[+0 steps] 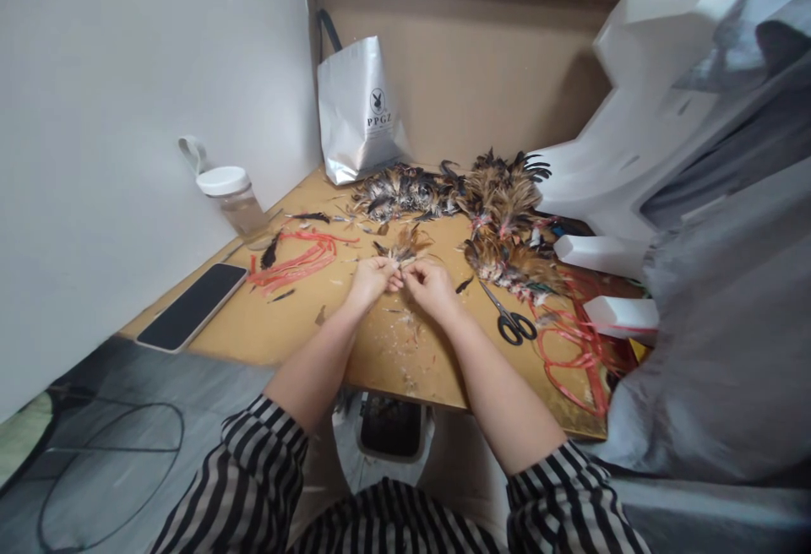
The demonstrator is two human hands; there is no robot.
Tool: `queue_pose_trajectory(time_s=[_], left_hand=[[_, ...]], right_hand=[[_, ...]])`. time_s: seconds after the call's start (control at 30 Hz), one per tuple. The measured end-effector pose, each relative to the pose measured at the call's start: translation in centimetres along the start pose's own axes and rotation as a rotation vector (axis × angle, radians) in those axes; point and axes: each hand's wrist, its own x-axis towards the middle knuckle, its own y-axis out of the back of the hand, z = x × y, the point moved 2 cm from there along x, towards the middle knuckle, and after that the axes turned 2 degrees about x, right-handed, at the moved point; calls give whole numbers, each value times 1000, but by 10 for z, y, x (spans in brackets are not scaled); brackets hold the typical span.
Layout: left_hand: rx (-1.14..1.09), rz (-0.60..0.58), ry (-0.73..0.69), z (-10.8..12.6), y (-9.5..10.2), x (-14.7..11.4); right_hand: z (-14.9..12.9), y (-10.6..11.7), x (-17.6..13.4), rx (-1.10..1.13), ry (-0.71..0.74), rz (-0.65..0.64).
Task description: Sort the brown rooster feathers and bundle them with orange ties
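Note:
A small bunch of brown and dark feathers fans out beyond my fingertips, above the middle of the table. My left hand pinches it at the base. Fingers of my right hand are closed at the same base, touching the left fingertips; the exact grip there is too small to make out. Scissors with black handles lie to the right of my right hand. Red plastic strips are spread on the left. Behind my hands lies a pile of dark feathers, with tied brown feather bunches at the right.
A phone and a lidded jar occupy the left side. At the back stands a silver bag against a cardboard panel. Tangled red strips lie near the right edge, beside a white plastic frame and grey cloth.

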Motion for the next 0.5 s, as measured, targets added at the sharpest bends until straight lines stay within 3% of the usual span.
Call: queue_pose_trajectory(time_s=[0.2, 0.37, 0.5], left_hand=[[184, -7, -72, -7, 1, 4], [546, -221, -236, -10, -3, -4], [561, -410, -223, -4, -10, -15]], right_hand=[[-12, 2, -3, -242, 94, -57], [-10, 17, 0, -356, 172, -140], [3, 34, 6, -169, 124, -259]])
